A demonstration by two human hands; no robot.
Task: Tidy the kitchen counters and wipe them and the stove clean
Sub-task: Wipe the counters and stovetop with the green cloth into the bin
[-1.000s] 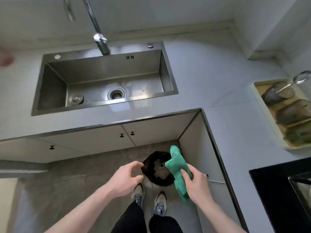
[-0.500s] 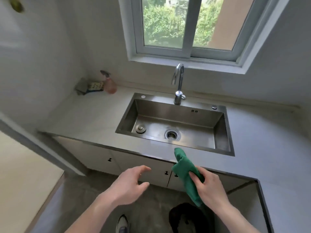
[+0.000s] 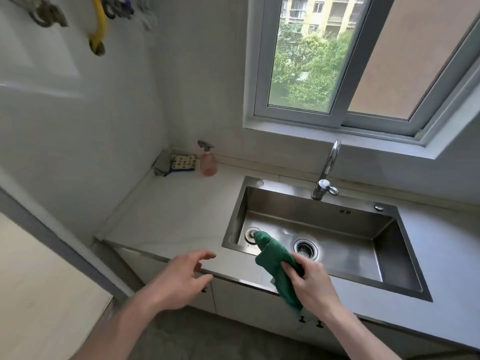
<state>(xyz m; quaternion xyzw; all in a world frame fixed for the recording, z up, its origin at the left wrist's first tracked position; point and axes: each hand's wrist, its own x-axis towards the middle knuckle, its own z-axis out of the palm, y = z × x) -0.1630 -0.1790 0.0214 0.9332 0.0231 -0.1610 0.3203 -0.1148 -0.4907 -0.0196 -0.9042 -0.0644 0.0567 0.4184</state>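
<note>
Green plush cloth point(image 3: 275, 263), bunched, gripped in right hand point(image 3: 310, 283) over steel sink point(image 3: 384, 276); left hand point(image 3: 181, 278) empty, fingers spread, seemingly above pale worktop point(image 3: 171, 216).

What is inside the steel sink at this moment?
The sink holds a round drain strainer and a smaller round plug at its left end. The green cloth in the right hand covers part of the basin floor.

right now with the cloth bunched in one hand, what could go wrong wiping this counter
The green cloth is wadded in the right hand, so it may smear more than wipe unless spread flat. A sweep to the far corner could knock over the pink spray bottle beside the folded rags.
</note>
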